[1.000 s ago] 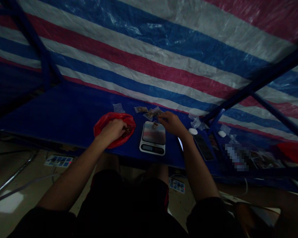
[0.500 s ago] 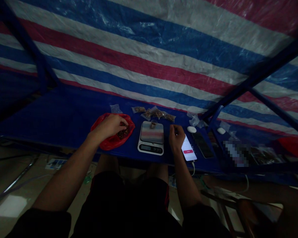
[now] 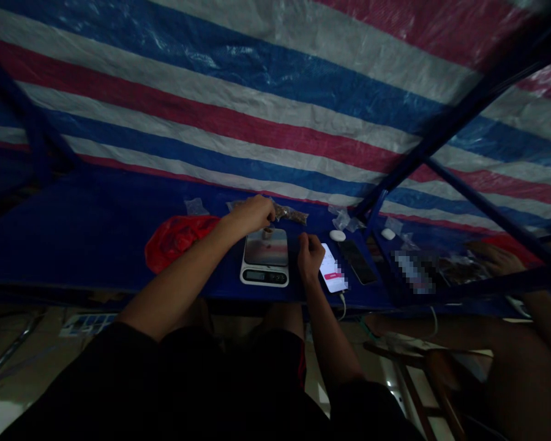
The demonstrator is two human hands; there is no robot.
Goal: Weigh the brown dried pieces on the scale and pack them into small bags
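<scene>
My left hand [image 3: 256,212] is over a small cup [image 3: 267,233] on the plate of a white kitchen scale [image 3: 265,277]. Its fingers are pinched together; what they hold is too small to make out. To the right of the scale, my right hand [image 3: 310,256] is closed with curled fingers, and its inside is hidden. A red plastic bag [image 3: 177,242] lies on the left, partly covered by my left forearm. Behind the scale are small clear bags of brown bits [image 3: 296,216], some of them hidden by my left hand.
Right of my right hand lie a lit phone [image 3: 333,272] with a cable, a dark phone [image 3: 357,262] and a white case [image 3: 337,235]. A blue metal bar [image 3: 422,153] slants across the right. Beyond it, another person's hand [image 3: 500,258] is near a clear bag.
My left hand has left the inside of the red bag and moved right, up to the cup on the scale. My right hand stays closed beside the scale. Another person's hand has appeared at right.
</scene>
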